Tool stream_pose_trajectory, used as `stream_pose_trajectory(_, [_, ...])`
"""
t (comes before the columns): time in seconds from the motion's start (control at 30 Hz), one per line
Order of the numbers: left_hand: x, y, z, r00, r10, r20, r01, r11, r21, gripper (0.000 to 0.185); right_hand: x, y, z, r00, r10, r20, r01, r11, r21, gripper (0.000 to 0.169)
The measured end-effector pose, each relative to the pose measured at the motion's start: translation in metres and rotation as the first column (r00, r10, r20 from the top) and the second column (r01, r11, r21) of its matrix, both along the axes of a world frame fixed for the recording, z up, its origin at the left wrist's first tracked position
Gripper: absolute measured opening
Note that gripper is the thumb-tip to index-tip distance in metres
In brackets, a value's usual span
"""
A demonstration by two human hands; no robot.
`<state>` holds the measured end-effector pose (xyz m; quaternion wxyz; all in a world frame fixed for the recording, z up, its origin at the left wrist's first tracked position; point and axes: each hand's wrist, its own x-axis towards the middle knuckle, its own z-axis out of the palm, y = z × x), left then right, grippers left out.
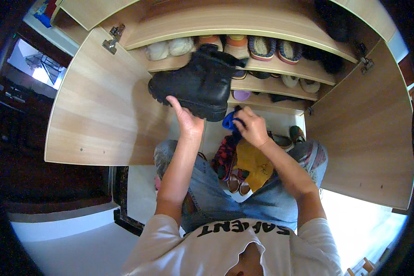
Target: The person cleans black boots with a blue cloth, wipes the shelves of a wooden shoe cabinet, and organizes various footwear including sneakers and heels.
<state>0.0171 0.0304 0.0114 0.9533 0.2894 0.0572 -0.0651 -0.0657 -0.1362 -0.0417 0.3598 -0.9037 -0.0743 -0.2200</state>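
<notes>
A black ankle boot (196, 82) with a thick lugged sole rests on my left hand (190, 121), whose palm is under the sole and thumb against its side. The boot is held up before the open shoe cabinet, toe to the left. Below and right of its heel, my right hand (252, 126) pinches a bunched blue item (230, 120), which looks like a cloth; part of it is hidden by the fingers. Between my knees lie a yellow cloth or bag (253, 164), a red and black patterned item (224, 157) and brown-and-white shoes (238, 184).
Cabinet doors stand wide at left (100, 110) and right (369, 131). Shelves hold white wrapped shoes (169, 48), blue-trimmed slippers (262, 48), pale shoes (300, 84) and a purple item (241, 95). A dark shoe (296, 134) sits by the right door.
</notes>
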Motion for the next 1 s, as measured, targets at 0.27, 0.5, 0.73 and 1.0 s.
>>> stream_pose_trajectory(0.27, [0.006,0.01,0.004,0.993,-0.077,0.084,0.089,0.984,-0.155,0.074,0.005,-0.024,0.005,0.987,0.087,-0.138,-0.012,0.883,0.47,0.018])
stream_pose_trajectory(0.5, [0.006,0.01,-0.014,0.941,-0.267,0.21,0.305,0.935,-0.179,0.078,-0.003,-0.015,0.014,0.784,0.532,-0.319,-0.13,0.643,0.754,0.05])
stream_pose_trajectory(0.73, [0.003,-0.01,-0.023,0.91,-0.397,0.122,0.407,0.91,-0.081,0.04,-0.029,0.014,0.011,0.571,0.789,-0.229,-0.066,0.322,0.944,0.074])
stream_pose_trajectory(1.0, [-0.014,-0.038,-0.016,0.788,-0.606,0.111,0.594,0.795,0.125,0.043,-0.051,-0.001,0.019,0.652,0.745,-0.142,-0.089,0.262,0.961,0.076])
